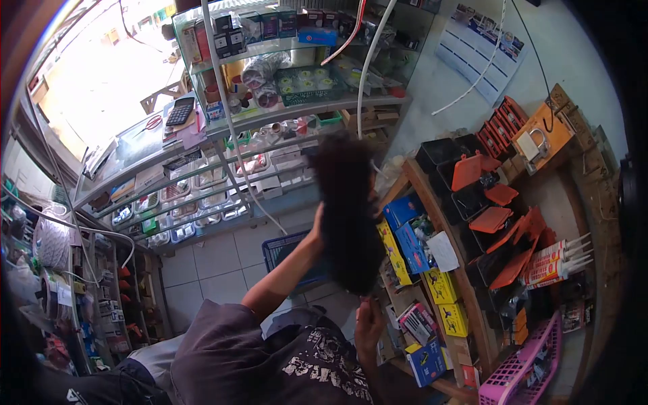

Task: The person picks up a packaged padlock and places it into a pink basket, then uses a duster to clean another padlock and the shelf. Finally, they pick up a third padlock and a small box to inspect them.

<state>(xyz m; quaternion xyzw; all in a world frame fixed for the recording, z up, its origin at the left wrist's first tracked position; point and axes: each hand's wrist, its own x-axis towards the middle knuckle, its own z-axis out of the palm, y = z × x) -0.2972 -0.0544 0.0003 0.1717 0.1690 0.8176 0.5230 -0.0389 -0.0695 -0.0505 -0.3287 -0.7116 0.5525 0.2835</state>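
Observation:
A long dark object (347, 216) with soft, fuzzy edges stands upright in front of me, blurred and close to the camera; its exact kind does not show. Against its left side is my left hand (318, 226), closed around it, with most of the fingers hidden behind. My right hand (368, 322) is a closed fist just under its lower end, where a thin part seems to run into the grip. Behind the object, partly covered, a dark blue basket (277, 250) sits on the tiled floor.
Glass shelves (297, 111) with boxed goods stand ahead, beside a counter with a calculator (180, 111). Cables (226, 101) hang down in front. To the right are a wooden rack with black bins (439, 155), yellow boxes (442, 287), sealant tubes (550, 263) and a pink basket (523, 364).

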